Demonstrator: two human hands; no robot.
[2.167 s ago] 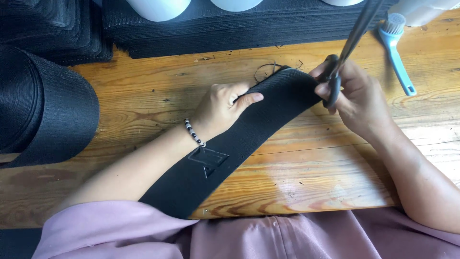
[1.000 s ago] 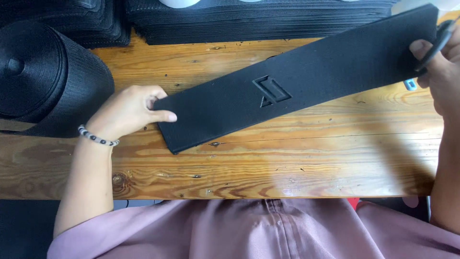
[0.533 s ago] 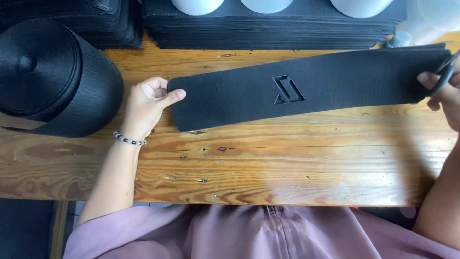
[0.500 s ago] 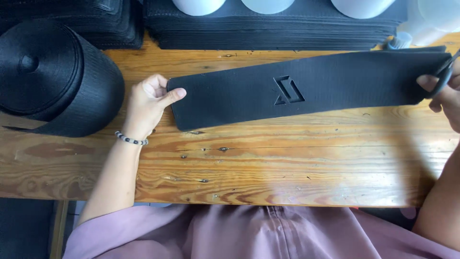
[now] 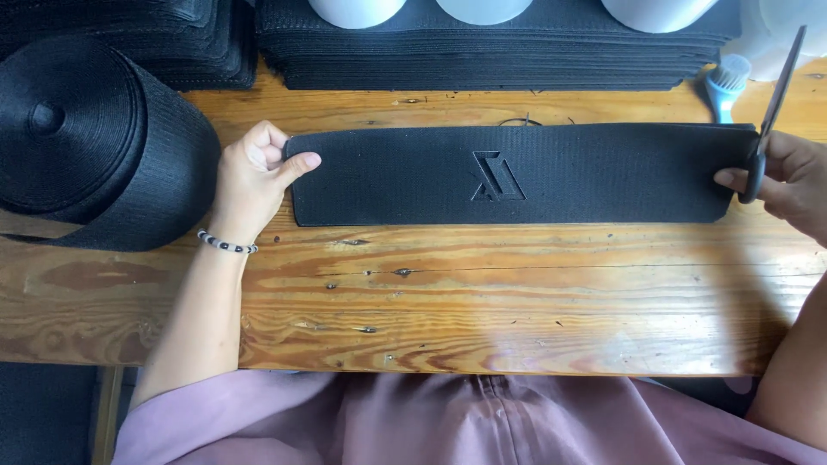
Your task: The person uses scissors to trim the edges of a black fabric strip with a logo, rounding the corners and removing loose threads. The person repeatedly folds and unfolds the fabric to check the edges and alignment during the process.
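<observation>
Lying flat across wooden table (image 5: 482, 301), long black elastic strip (image 5: 517, 172) w/ embossed angular emblem (image 5: 497, 176) at its middle, ends reaching both hands. Left hand (image 5: 250, 176) pinching strip's left end, thumb on top, fingers curled tight on the edge, beaded bracelet (image 5: 226, 244) at wrist. Right hand (image 5: 788, 181) closed round handles of scissors (image 5: 771, 112), blades pointing up and far, fingertips touching strip's right end. Likely risks: blades so close to right end could nick or cut crooked if strip skews; loose left pinch could let the stretchy band slip or curl; thread scrap (image 5: 517, 120) at far edge could snag. Big roll of black webbing (image 5: 95, 138) at left, just beside left hand, could roll onto work. Stacks of black cut pieces (image 5: 491, 52) along far side, white round containers (image 5: 482, 9) on top, no labels legible. Blue-handled brush (image 5: 726, 82) far right. No packages or signs visible otherwise; only mark = the raised black emblem, same colour as band.
</observation>
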